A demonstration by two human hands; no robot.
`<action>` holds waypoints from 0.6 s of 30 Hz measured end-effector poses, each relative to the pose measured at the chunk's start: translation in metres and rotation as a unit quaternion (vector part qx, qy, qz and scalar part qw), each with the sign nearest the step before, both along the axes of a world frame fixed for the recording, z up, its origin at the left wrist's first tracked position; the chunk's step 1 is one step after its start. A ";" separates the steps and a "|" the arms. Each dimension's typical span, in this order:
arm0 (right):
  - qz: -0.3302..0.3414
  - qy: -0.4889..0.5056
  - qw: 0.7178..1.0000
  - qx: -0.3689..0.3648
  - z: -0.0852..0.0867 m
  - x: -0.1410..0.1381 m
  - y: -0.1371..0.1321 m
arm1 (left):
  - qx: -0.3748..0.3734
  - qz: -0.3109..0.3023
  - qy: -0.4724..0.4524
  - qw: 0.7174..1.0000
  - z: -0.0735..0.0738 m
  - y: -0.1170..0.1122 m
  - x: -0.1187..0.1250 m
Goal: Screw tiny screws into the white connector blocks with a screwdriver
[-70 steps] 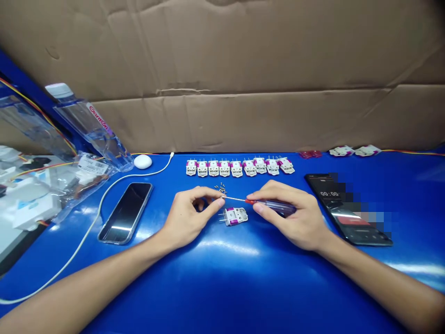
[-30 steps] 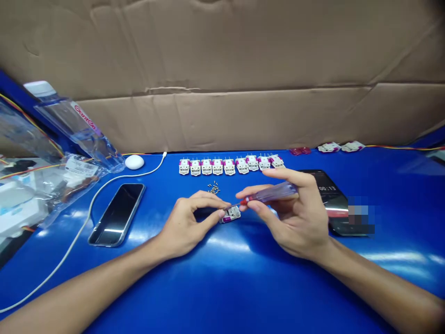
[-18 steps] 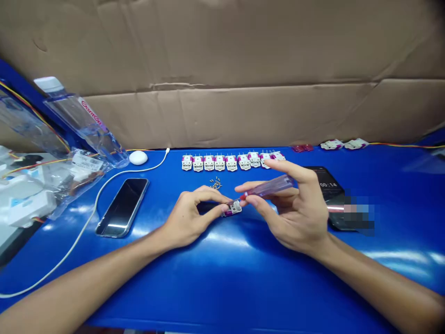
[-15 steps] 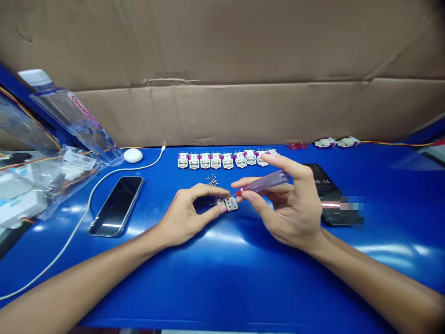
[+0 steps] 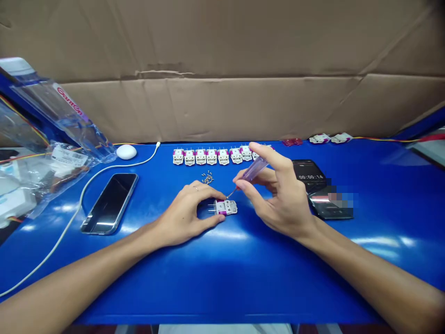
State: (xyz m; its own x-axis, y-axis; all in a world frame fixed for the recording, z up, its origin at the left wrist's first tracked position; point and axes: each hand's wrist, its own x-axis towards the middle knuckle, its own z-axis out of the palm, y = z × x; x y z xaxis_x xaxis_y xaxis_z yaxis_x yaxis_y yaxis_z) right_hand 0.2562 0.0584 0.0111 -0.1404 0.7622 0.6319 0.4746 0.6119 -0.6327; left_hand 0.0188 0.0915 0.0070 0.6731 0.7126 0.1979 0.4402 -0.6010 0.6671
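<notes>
The left hand (image 5: 182, 208) pinches a white terminal block (image 5: 224, 208) on the blue surface (image 5: 222, 287); the right hand (image 5: 278, 199) pinches a clear-handled screwdriver (image 5: 255, 169) over it. A slipping tip could scatter the loose screws (image 5: 207, 177) just beyond.

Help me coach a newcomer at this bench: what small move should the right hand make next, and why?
Probably tilt the screwdriver more upright before turning it. The right hand holds it at a slant, with its tip at the upper edge of the white connector block. The left hand already steadies the block against the blue table.
</notes>
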 end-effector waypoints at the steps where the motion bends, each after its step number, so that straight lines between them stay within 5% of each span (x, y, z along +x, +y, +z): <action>1: 0.000 -0.007 1.000 0.004 0.000 0.000 0.000 | 0.000 -0.003 -0.001 1.000 0.000 0.000 0.000; 18: 0.029 -0.042 0.998 0.044 -0.009 0.001 0.001 | 0.006 -0.005 -0.012 1.000 0.000 -0.001 -0.001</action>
State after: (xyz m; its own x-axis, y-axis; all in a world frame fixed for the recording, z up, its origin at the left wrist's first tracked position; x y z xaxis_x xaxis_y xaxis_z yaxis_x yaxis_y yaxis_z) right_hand 0.2571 0.0597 0.0024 -0.2375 0.6937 0.6800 0.4866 0.6908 -0.5348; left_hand 0.0182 0.0902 0.0072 0.6759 0.7028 0.2219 0.4178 -0.6134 0.6702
